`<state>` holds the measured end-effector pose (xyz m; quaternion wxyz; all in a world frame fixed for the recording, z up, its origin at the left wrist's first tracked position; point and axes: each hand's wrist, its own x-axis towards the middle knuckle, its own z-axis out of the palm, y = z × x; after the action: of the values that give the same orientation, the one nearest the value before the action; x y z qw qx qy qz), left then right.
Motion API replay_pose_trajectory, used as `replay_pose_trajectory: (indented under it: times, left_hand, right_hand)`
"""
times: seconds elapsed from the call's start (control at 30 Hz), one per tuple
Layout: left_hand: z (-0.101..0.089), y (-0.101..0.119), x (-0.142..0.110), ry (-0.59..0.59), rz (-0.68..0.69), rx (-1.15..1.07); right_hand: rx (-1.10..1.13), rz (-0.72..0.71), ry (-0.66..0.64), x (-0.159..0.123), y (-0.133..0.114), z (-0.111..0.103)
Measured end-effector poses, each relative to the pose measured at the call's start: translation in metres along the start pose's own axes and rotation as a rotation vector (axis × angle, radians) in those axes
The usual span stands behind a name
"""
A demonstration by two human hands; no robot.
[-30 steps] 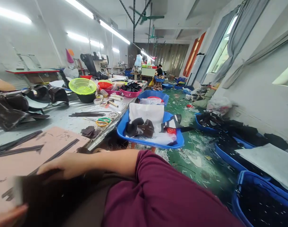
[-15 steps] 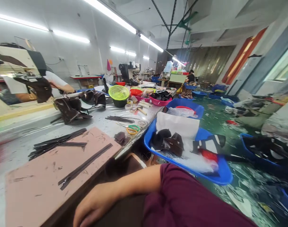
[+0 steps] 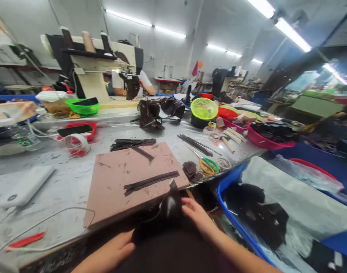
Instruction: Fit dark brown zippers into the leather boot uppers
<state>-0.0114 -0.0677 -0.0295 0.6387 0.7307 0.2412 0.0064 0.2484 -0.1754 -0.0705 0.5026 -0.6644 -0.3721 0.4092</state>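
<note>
At the table's near edge, a dark brown leather piece (image 3: 171, 204) with a shiny bent part lies over my lap between both hands. My left hand (image 3: 115, 246) is at its left edge, closed on it, with some fingers hidden behind the dark material. My right hand (image 3: 197, 216) is at the right edge with fingers stretched out and slightly apart, the tips against or just beside the leather. In front of them a dark zipper strip (image 3: 152, 182) lies on a pinkish board (image 3: 105, 189). A bundle of dark strips (image 3: 127, 144) rests on the board's far edge.
Scissors (image 3: 209, 165) and dark scraps (image 3: 191, 170) lie right of the board. A blue tub (image 3: 233, 227) with leather pieces stands at the right. To the left are a white power bank (image 3: 28, 185) with a cable and a red strip (image 3: 27, 239). Another person sits behind a sewing machine (image 3: 90, 72).
The view has swung left. My bent arm lay across the front with an empty-looking hand; now both hands are in view with a dark leather piece between them.
</note>
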Motion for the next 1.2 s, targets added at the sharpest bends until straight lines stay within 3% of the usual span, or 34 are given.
replay_pose_trajectory:
  times: [0.07,0.1,0.17,0.23,0.3,0.33,0.37,0.43,0.5,0.57,0.67,0.73,0.83,0.93,1.1,1.2]
  left_hand:
    - [0.002,-0.001,0.012,0.021,-0.023,-0.037]
    - [0.004,0.0,0.016,0.012,-0.041,-0.073]
    - [0.008,0.005,0.02,-0.027,-0.035,-0.114]
    - [0.01,0.007,0.019,-0.057,0.011,-0.06]
    - [0.011,0.004,0.014,-0.075,0.043,-0.057]
    - [0.011,0.0,0.011,-0.045,0.051,-0.117]
    - [0.011,-0.006,0.007,0.025,0.056,-0.197]
    - [0.009,-0.02,0.0,0.284,0.059,-0.252]
    - [0.006,-0.032,-0.003,0.572,0.11,0.013]
    - [-0.001,-0.037,-0.002,0.656,0.318,0.503]
    - [-0.014,-0.03,0.008,0.523,0.694,1.056]
    - [-0.023,-0.02,0.017,0.491,0.764,1.174]
    - [-0.033,-0.009,0.026,0.498,0.76,1.211]
    - [-0.039,-0.008,0.032,0.481,0.79,1.22]
    - [-0.035,-0.02,0.043,0.777,0.684,1.243]
    - [-0.027,-0.025,0.044,0.781,0.58,1.233]
  right_hand:
    - [-0.334,-0.33,0.129,0.002,-0.012,-0.008]
    - [-0.5,-0.515,0.118,0.005,-0.021,-0.009]
    - [-0.758,-0.831,-0.124,0.014,-0.043,-0.003]
    - [-0.891,-0.978,-0.513,0.025,-0.062,0.013]
    - [-0.953,-0.892,-0.792,0.036,-0.072,0.032]
    - [-0.962,-0.782,-0.852,0.04,-0.073,0.041]
    - [-0.959,-0.644,-0.873,0.044,-0.072,0.049]
    - [-0.906,-0.345,-0.876,0.05,-0.067,0.059]
    - [-0.836,-0.105,-0.944,0.053,-0.062,0.063]
    - [-0.808,-0.003,-1.067,0.058,-0.063,0.064]
    - [-0.894,-0.083,-1.164,0.068,-0.079,0.062]
    - [-0.968,-0.182,-1.144,0.078,-0.093,0.06]
    - [-0.983,-0.273,-1.158,0.093,-0.106,0.056]
    - [-1.001,-0.34,-1.158,0.101,-0.104,0.055]
    - [-1.106,-0.564,-0.841,0.105,-0.089,0.059]
    - [-1.14,-0.58,-0.845,0.103,-0.082,0.062]
